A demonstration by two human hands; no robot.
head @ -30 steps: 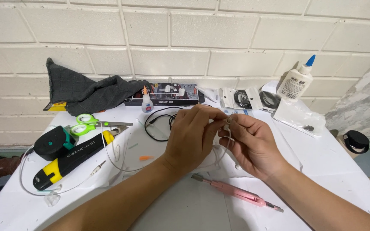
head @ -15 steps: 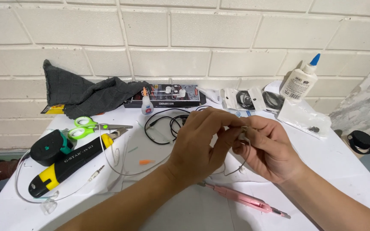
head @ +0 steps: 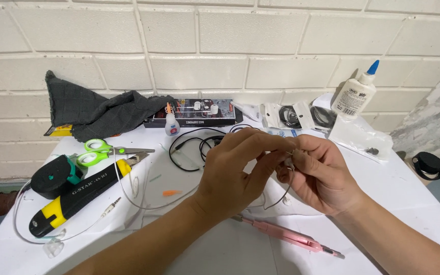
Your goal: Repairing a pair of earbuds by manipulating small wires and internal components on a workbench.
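The white tabletop (head: 413, 203) stands against a white brick wall (head: 220, 46) and carries all items listed below.

A dark grey cloth (head: 98, 109) lies crumpled at the rear left, against the wall. A black-and-yellow tool (head: 75, 196) lies diagonally at the left, with a black case (head: 52, 175) touching its upper side. A flat black box (head: 197, 112) lies at the rear centre, just right of the cloth. Green-handled scissors (head: 103, 152) lie between the cloth and the tool.

The left hand (head: 235, 173) and the right hand (head: 322, 173) meet above the middle of the tabletop. Both grips are narrow: thumb and forefinger of each hand pinch a small earbud piece (head: 289, 161) with a thin wire (head: 281, 196) hanging from it in a loop between the hands. The piece is held clear of the tabletop, at the point where the fingertips touch.

A pink cutter (head: 291, 237) lies on the tabletop just below the hands. A white glue bottle (head: 353, 94) with a blue tip stands at the rear right. A coiled black cable (head: 189, 147) lies behind the left hand. A small glue tube (head: 171, 122) stands in front of the black box. A white cable (head: 128, 196) with a jack plug runs across the left side.
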